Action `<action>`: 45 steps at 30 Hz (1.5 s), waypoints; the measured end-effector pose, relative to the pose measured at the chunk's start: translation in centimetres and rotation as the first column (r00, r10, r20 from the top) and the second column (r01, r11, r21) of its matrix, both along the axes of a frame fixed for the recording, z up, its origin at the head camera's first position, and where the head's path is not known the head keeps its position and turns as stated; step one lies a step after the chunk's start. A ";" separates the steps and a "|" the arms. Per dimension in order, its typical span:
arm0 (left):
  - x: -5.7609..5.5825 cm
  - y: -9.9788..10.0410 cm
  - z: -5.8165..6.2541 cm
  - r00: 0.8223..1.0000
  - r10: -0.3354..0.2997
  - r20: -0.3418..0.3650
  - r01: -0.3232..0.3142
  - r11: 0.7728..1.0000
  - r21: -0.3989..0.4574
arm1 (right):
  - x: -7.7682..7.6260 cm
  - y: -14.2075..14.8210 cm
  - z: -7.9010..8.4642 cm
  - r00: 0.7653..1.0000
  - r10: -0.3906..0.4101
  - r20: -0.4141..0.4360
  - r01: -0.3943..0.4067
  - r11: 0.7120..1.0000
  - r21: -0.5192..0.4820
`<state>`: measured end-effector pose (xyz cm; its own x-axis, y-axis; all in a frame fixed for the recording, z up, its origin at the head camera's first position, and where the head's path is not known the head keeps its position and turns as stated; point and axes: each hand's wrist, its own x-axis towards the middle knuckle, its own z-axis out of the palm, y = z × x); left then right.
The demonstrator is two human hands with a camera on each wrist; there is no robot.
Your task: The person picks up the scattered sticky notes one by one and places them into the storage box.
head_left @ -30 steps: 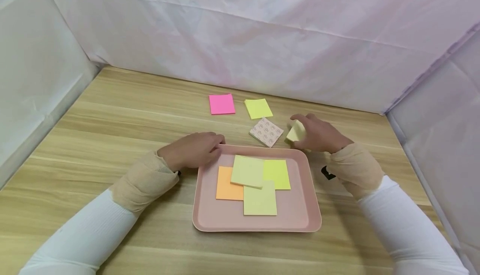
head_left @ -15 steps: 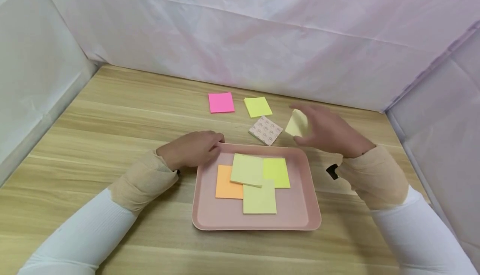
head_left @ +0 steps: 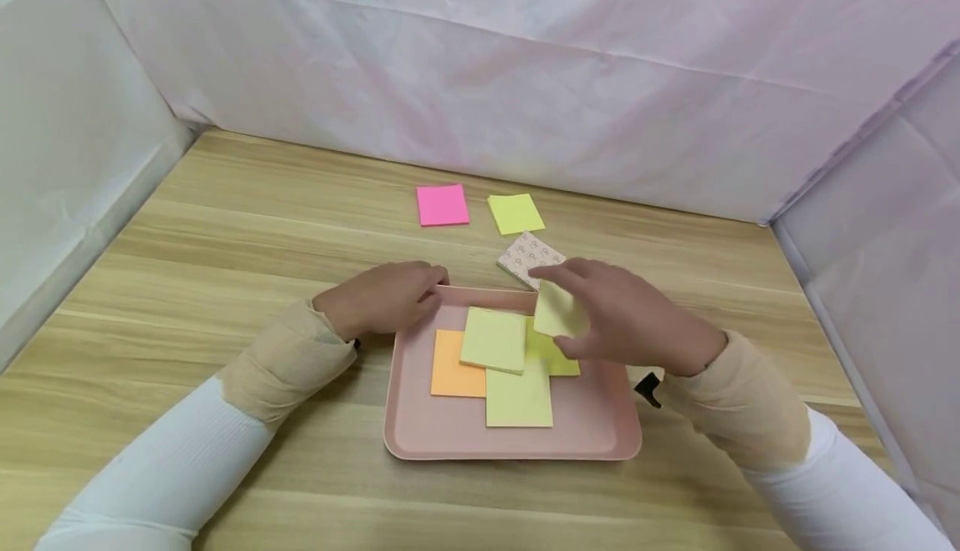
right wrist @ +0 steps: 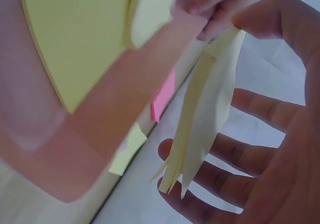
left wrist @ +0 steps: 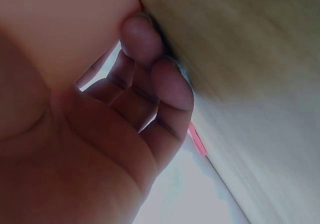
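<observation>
In the head view, my right hand (head_left: pixel 633 313) holds a pale yellow sticky note pad (head_left: pixel 557 311) above the right back part of a pink tray (head_left: pixel 450 441). The right wrist view shows this pad tilted, pinched between thumb and fingers, its sheets fanning at one end. My left hand (head_left: pixel 384 297) grips the tray's back left corner, fingers curled at the rim. Inside the tray lie an orange pad (head_left: pixel 456 372), a bright yellow pad (head_left: pixel 566 363) partly covered by the held one, and two overlapping pale yellow pads (head_left: pixel 493 339).
Behind the tray, a pink pad (head_left: pixel 442 205), a yellow pad (head_left: pixel 516 213) and a patterned pad (head_left: pixel 525 257) lie on the wooden table (head_left: pixel 262 226). My right hand partly hides the patterned one. Pale cloth walls (head_left: pixel 487 59) enclose the table's back and sides.
My right hand has lifted the pale yellow pad off the table and carried it left and nearer, over the tray. The left hand stays at the tray corner.
</observation>
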<state>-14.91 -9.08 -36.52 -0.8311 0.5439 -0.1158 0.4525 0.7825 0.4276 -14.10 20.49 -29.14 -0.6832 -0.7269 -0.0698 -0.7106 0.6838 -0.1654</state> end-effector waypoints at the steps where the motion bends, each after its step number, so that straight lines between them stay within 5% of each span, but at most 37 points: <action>1: 0.0 0.0 0.0 1.000 -0.002 0.000 0.002 1.000 0.000 | 0.2 -0.1 -0.3 1.000 0.010 0.006 -0.010 1.000 0.003; 16: 0.0 0.0 0.1 1.000 -0.007 0.016 0.007 1.000 -0.001 | 0.7 -0.4 -3.4 0.997 0.074 0.033 -0.075 0.997 0.022; 27: -0.1 0.0 0.0 1.000 -0.011 0.005 0.011 1.000 0.004 | 0.6 -0.9 -3.8 0.995 0.075 0.072 -0.082 0.991 0.104; 37: -0.1 0.0 0.1 1.000 -0.007 0.012 0.007 1.000 0.003 | 0.9 -1.0 -4.1 0.992 0.126 0.005 -0.126 0.987 0.100; 45: -0.1 0.0 0.1 1.000 -0.012 0.010 0.011 1.000 0.013 | 1.0 -1.1 -3.2 0.996 0.084 0.011 -0.084 0.991 0.104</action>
